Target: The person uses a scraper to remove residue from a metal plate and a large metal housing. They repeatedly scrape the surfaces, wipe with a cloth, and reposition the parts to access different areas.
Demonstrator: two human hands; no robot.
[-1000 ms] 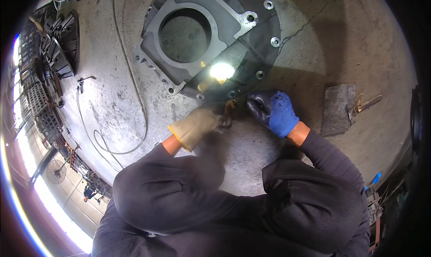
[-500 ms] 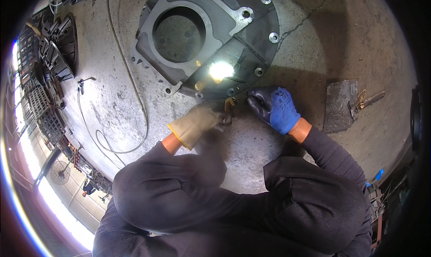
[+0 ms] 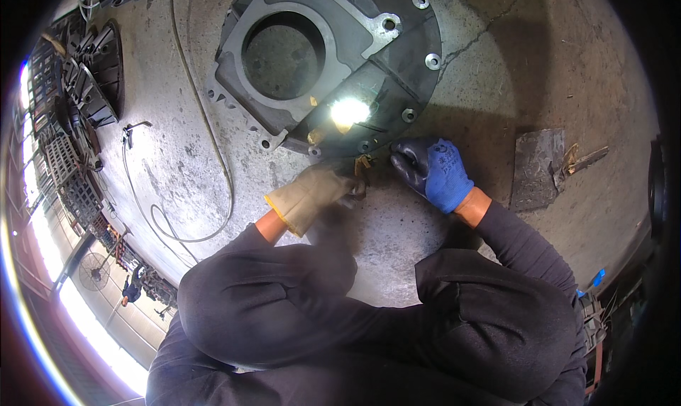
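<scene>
A large grey metal housing [image 3: 340,79], with a big round opening and bolt holes along its rim, lies on the concrete floor in front of me. My left hand [image 3: 319,193], in a tan glove with a yellow cuff, is just below the near rim. Its fingers curl together, and what they hold, if anything, I cannot make out. Small yellowish scraps [image 3: 363,162] show beside its fingertips. To the right, my right hand [image 3: 434,170] wears a blue glove with black coating. It is closed in a fist close to the rim, and its grip is hidden.
A glaring bright spot lights the housing's near side. On the left, a thin hose [image 3: 202,115] loops over the floor near a blow gun [image 3: 135,128]. Dark castings [image 3: 92,86] stand farther left. A flat dark plate [image 3: 538,168] and a wood splinter [image 3: 589,159] lie right.
Both my hands stay almost in place, closed as before. A distant person at the lower left has shifted slightly.
</scene>
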